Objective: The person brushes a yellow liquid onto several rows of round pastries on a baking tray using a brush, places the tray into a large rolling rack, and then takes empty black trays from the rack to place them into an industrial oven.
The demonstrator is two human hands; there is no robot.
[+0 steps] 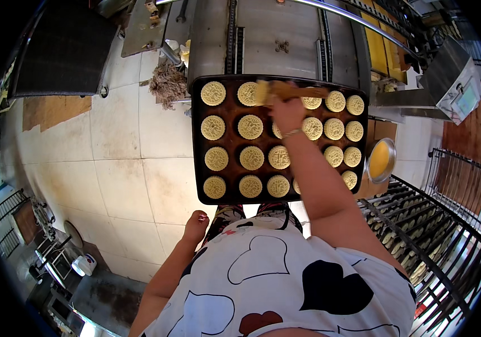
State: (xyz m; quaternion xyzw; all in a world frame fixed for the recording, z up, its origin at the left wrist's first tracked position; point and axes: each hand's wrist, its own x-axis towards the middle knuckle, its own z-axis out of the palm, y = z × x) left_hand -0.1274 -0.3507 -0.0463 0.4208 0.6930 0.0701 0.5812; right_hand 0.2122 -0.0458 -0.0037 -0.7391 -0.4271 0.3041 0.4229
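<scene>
My right hand [287,114] grips a wooden-handled pastry brush [297,92], blurred by motion, over the back row of a dark baking tray [227,78]. The brush's pale bristles are at a round molded mooncake [246,93], second from the left. Rows of similar pale, patterned mooncakes [251,158] stand on the tray; my right hand and forearm hide some of them. Off the tray's front left, beside my leg, my left hand [197,223] hangs with curled fingers, and nothing shows in it. A metal bowl of yellow-orange liquid [379,159] stands right of the tray.
The tray rests at the front of a metal machine with chains [280,42]. To the lower right stands a rack [417,227] loaded with trays of round pieces. A stringy bundle [167,84] hangs left of the machine. Further right is a machine with a control screen [466,101].
</scene>
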